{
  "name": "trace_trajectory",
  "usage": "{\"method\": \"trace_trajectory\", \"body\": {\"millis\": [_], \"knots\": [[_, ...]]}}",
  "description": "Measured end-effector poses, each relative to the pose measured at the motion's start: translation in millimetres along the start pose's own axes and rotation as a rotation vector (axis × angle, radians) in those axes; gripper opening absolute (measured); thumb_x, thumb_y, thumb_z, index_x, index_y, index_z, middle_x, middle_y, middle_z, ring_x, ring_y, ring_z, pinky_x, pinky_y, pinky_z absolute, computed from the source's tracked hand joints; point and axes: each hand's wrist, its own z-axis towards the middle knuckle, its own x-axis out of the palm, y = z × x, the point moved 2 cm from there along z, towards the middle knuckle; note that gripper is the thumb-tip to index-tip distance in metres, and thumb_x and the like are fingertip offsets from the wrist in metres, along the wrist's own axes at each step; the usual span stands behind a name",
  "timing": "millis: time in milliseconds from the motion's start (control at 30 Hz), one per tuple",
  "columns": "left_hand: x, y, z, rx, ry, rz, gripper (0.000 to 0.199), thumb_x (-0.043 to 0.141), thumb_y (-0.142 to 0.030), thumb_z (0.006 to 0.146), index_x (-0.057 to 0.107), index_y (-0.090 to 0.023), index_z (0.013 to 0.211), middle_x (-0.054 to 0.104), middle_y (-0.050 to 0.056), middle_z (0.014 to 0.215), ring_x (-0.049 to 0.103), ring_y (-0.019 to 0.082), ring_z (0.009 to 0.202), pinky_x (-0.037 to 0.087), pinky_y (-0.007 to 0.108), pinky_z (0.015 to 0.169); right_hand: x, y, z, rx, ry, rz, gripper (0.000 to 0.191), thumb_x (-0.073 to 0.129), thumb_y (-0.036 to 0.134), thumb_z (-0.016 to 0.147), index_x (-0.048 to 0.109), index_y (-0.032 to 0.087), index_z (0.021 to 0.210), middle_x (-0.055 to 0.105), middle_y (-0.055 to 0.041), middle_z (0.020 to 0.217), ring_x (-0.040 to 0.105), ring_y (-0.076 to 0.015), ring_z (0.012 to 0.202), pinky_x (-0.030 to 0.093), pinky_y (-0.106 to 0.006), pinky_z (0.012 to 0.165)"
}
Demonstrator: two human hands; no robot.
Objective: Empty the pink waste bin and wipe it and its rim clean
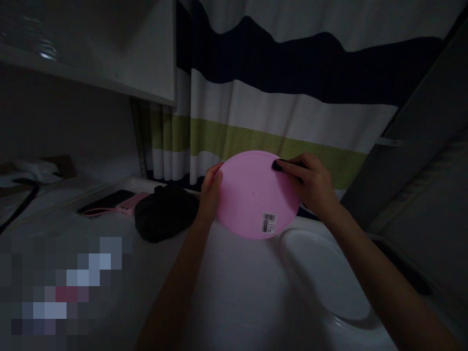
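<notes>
A round pink plastic piece point(252, 185), with a white barcode label point(268, 223) near its lower edge, is held up above the white surface. My left hand point(211, 192) grips its left edge, thumb on the near face and fingers behind. At the upper right of the pink piece, my right hand point(310, 180) pinches a small black object point(278, 165) against or just in front of its face. What the black object is cannot be made out.
A white oval lid or dish point(325, 273) lies at the right. To the left are a black bag point(164, 212), a pink power bank with a strap point(127, 204) and a dark flat object point(107, 201). Behind hangs a striped curtain point(256, 107); a cabinet point(139, 44) overhangs the upper left.
</notes>
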Motion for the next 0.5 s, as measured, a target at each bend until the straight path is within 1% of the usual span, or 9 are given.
{"method": "trace_trajectory", "body": {"millis": [133, 300, 400, 500], "knots": [[4.9, -3.5, -3.5, -0.009, 0.017, -0.018, 0.034, 0.049, -0.047, 0.082, 0.059, -0.024, 0.105, 0.059, 0.005, 0.115, 0.049, 0.026, 0.112, 0.035, 0.042, 0.099, -7.1, 0.7, -10.3, -0.013, 0.016, -0.012, 0.028, 0.044, 0.026, 0.089, 0.068, 0.022, 0.103, 0.061, -0.0078, 0.084, 0.052, -0.0177, 0.076, 0.044, -0.032, 0.066], [5.4, -1.1, -4.7, -0.030, 0.036, -0.063, 0.035, 0.049, -0.047, 0.082, 0.059, -0.023, 0.106, 0.058, 0.005, 0.117, 0.048, 0.026, 0.115, 0.034, 0.044, 0.100, -14.2, 4.3, -28.1, -0.060, 0.073, -0.059, 0.029, 0.046, 0.020, 0.087, 0.064, 0.020, 0.110, 0.062, -0.0095, 0.090, 0.051, -0.0195, 0.081, 0.045, -0.034, 0.069], [4.7, 0.2, -3.8, -0.049, 0.027, -0.081, 0.037, 0.050, -0.048, 0.081, 0.059, -0.022, 0.105, 0.058, 0.007, 0.119, 0.047, 0.028, 0.117, 0.034, 0.046, 0.100, -15.6, 10.7, -43.6, -0.108, 0.101, -0.068, 0.029, 0.049, 0.015, 0.085, 0.063, 0.018, 0.110, 0.063, -0.0100, 0.094, 0.050, -0.0201, 0.083, 0.047, -0.034, 0.070], [5.0, 0.2, -2.9, -0.063, 0.022, -0.108, 0.039, 0.050, -0.049, 0.080, 0.060, -0.021, 0.106, 0.057, 0.007, 0.121, 0.046, 0.028, 0.118, 0.033, 0.046, 0.100, -14.5, 22.5, -63.3, -0.156, 0.148, -0.057, 0.031, 0.047, 0.009, 0.084, 0.062, 0.016, 0.110, 0.063, -0.0099, 0.096, 0.050, -0.0196, 0.086, 0.049, -0.033, 0.071]]}}
